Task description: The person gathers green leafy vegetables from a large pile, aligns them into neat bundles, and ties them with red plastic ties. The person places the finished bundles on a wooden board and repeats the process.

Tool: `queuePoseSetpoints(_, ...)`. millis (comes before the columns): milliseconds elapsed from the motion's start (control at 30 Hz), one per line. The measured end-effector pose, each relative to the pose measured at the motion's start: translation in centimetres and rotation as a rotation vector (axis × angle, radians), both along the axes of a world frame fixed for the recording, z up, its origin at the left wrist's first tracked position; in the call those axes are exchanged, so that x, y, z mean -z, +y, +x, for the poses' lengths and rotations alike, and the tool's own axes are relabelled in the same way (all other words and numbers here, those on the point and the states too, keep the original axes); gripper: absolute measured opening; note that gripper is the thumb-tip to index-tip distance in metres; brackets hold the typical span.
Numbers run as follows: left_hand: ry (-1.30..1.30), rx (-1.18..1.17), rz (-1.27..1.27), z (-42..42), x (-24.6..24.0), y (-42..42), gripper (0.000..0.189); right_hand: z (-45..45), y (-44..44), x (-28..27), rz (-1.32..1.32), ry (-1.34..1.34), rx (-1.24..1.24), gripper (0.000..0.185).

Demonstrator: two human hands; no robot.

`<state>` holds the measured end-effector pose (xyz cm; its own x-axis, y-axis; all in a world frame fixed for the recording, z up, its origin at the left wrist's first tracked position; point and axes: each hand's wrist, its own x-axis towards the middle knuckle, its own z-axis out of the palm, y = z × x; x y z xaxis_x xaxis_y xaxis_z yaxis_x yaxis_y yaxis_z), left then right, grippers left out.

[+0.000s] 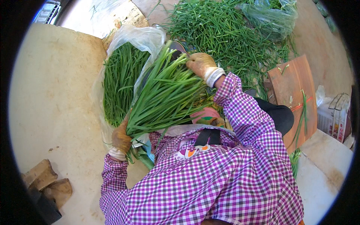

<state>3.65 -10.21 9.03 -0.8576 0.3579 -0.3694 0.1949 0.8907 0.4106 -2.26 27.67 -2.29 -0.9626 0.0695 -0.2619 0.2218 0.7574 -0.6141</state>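
A loose bunch of garlic chives (166, 95) fans out before my chest, pale stem ends pointing up and away. My left hand (122, 137), in a stained glove with a white cuff, is closed around the leafy lower-left side. At the stem ends is my right hand (201, 65), gloved alike, its fingers curled and pinching the outer stems. Just left of the bunch, a clear plastic bag (135, 33) stands with its mouth spread, packed with more garlic chives (122, 84). The bunch hides part of my lap and the bag's right side.
A large heap of loose chives (219, 31) covers the floor ahead, with another plastic bag (272, 19) on it. At right are a wooden board (298, 84) with stray leaves and a white printed bag (332, 118). Brown scraps (47, 180) lie at lower left.
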Motion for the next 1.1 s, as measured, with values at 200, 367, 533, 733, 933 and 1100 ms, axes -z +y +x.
queuePoseSetpoints(200, 0.015, 0.048, 0.016, -0.1, 0.8, -0.5, 0.082, 0.6, 10.0, 3.4, -0.079, -0.227, 0.399, 0.029)
queuePoseSetpoints(367, -0.139, -0.076, 0.147, -1.1, 1.4, -0.9, 0.075, -0.9, 2.8, 0.7, -0.695, -0.196, -0.047, 0.042)
queuePoseSetpoints(533, -0.331, -0.162, 0.306, -2.5, 1.5, -4.6, 0.052, -0.7, 4.2, 1.7, -1.207, -0.108, 0.540, 0.026)
queuePoseSetpoints(733, -0.618, -0.458, 0.400, -1.4, 2.4, -5.0, 0.049, 3.4, 6.9, -1.2, -0.946, -0.045, 0.569, 0.028)
queuePoseSetpoints(933, -0.633, -0.456, 0.462, -1.8, 2.6, -5.0, 0.050, 5.3, -0.2, -4.6, -0.532, 0.202, 0.150, 0.022)
queuePoseSetpoints(1100, -0.511, -0.313, 0.332, -1.1, 1.1, -2.9, 0.047, 4.9, -6.8, -3.7, -0.321, 0.037, -0.009, 0.037)
